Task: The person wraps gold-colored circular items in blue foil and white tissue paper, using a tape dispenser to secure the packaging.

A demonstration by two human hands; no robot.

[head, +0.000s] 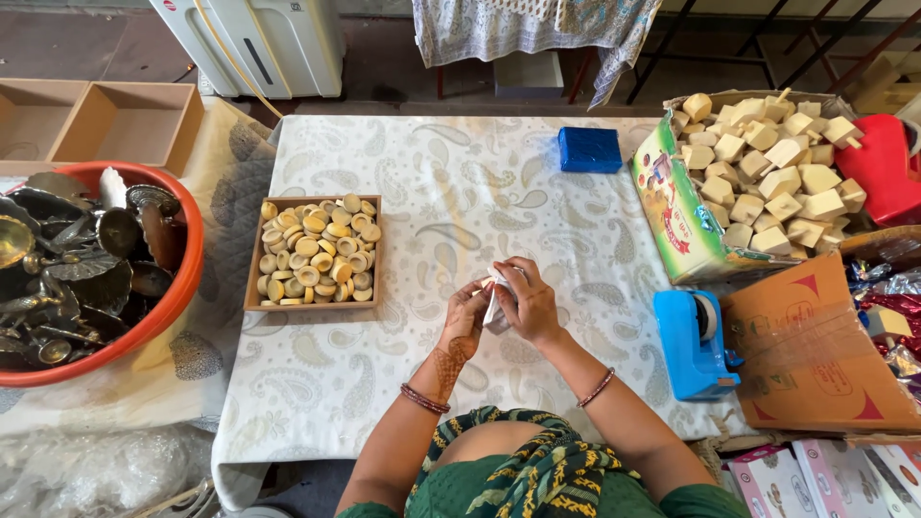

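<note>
Both hands, left hand [464, 321] and right hand [530, 305], clasped tight around a small white wrapped piece [497, 305], just right of the wooden tray [251, 259]

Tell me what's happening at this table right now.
A person seated at the paisley-cloth table holds a small white wrapped item between both hands, left hand and right hand, above the table's middle. A shallow wooden tray of round pale discs lies to their left, a blue tape dispenser to their right, and a cardboard box of pale wooden blocks beyond it.
</note>
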